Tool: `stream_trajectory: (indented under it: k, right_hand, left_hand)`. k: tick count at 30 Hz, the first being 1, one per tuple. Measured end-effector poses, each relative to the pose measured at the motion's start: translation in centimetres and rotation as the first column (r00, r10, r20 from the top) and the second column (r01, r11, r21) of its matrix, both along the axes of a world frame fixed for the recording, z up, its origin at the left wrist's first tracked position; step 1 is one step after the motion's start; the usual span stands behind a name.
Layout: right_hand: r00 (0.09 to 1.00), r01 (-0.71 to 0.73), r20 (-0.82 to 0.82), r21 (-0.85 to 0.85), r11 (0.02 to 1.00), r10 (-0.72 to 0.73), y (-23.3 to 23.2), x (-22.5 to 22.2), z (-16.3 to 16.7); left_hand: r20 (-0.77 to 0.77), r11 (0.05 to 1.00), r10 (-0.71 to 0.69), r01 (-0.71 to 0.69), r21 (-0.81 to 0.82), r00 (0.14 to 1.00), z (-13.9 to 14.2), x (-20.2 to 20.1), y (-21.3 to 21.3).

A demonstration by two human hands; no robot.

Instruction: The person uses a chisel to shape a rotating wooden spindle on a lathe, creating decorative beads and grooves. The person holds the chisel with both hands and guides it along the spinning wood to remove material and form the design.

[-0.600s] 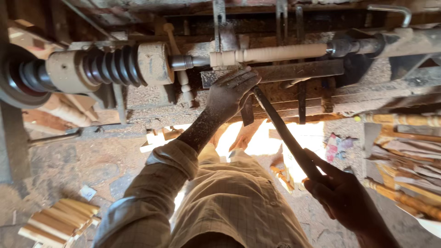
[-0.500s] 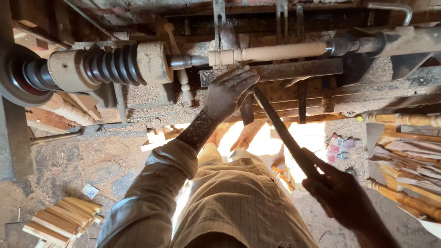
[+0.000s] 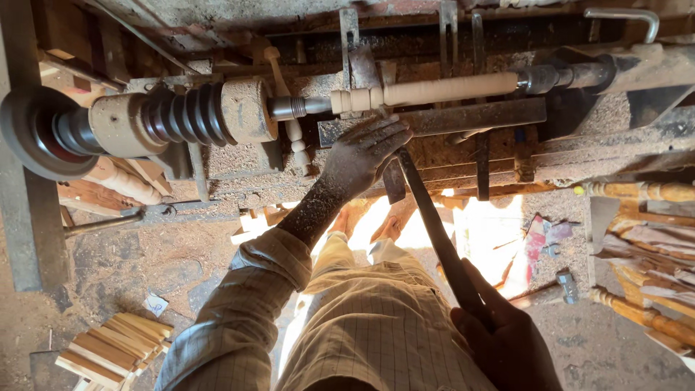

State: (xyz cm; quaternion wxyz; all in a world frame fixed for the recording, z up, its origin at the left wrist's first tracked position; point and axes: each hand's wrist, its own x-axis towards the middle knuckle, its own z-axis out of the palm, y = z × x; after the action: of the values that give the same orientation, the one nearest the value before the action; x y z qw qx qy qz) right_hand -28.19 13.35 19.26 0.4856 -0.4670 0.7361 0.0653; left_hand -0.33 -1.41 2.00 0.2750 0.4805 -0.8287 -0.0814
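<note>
We see a dusty wood shop with sawdust all over the ground (image 3: pixel 181 253) and on the old lathe (image 3: pixel 217 116) in front of us. A pale wooden spindle (image 3: pixel 434 90) is fixed across the lathe, held at both ends. Its left end has small round bumps cut into it, and the rest is smooth. Just below it runs a flat metal tool rest (image 3: pixel 470 116).

Our left hand (image 3: pixel 365 152) lies on the tool rest, right under the bumpy part of the spindle. Its fingers press down on the front of a long dark chisel (image 3: pixel 434 224). Sawdust sticks to the hand and arm. Our right hand (image 3: pixel 499 333) is low down, closed tight around the back end of the chisel. The chisel slants up from the right hand to the left hand, and its tip sits at the spindle; we cannot tell if it touches the wood.

A stack of cut wood sticks (image 3: pixel 116 347) lies on the ground at the left. More turned wooden legs (image 3: pixel 644 253) lie in a heap at the right, and a hammer (image 3: pixel 557 286) lies near them.
</note>
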Motion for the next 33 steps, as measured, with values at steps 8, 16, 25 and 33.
stream_trajectory:
  k: [8, 16, 25, 33]
  right_hand:
    - [0.994, 0.11, 0.009, 0.052, 0.993, -0.11, 1.6, 2.7, -0.4]
    - [0.99, 0.132, 0.053, -0.019, 0.991, -0.131, 2.8, 5.1, -0.5]
    - [0.98, 0.197, 0.0, 0.115, 0.974, -0.198, 3.8, 6.4, -0.5]
    - [0.993, 0.098, 0.071, -0.058, 0.993, -0.094, 3.1, 6.0, 0.2]
  left_hand:
    - [-0.112, 0.999, -0.034, 0.036, 0.017, 0.993, -0.4, 0.6, -0.2]
    - [-0.152, 0.999, -0.035, 0.035, 0.002, 0.988, 0.0, 1.0, -0.2]
    - [-0.135, 0.999, -0.02, 0.025, 0.031, 0.991, 0.4, 0.8, -0.4]
    - [-0.197, 1.0, -0.026, 0.026, -0.001, 0.98, -0.1, 0.3, -0.6]
